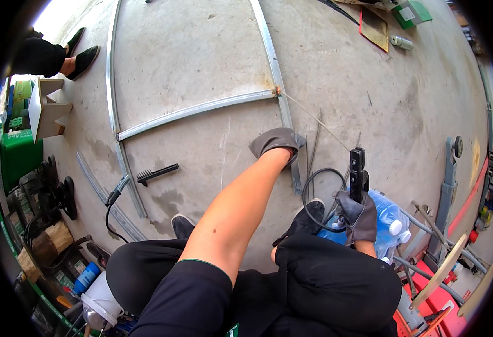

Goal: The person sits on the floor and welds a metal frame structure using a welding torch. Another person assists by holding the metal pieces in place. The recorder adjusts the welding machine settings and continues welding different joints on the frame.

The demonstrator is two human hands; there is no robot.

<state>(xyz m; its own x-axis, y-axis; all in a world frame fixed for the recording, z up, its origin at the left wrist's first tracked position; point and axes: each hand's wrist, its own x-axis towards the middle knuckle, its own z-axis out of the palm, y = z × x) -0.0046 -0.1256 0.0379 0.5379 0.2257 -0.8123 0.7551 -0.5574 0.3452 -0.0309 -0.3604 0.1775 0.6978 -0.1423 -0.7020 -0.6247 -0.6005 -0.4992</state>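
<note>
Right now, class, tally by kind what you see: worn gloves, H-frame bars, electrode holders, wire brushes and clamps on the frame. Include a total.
Worn gloves: 2
H-frame bars: 3
Electrode holder: 1
Wire brush: 1
Clamp on frame: 1
Total: 8

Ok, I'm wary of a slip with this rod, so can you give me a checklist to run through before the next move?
1. Right hand gloved, gripping the electrode holder: ok.
2. Rod extending from the holder: ok.
3. Rod tip touching the joint: cannot tell; it reaches there, but contact is too small to judge.
4. Left hand gloved: ok, at the right rail.
5. Cabled clamp gripping the left rail: cannot tell.
6. Plastic bottles well away from the right hand: not ok; they're right beside it.
</note>
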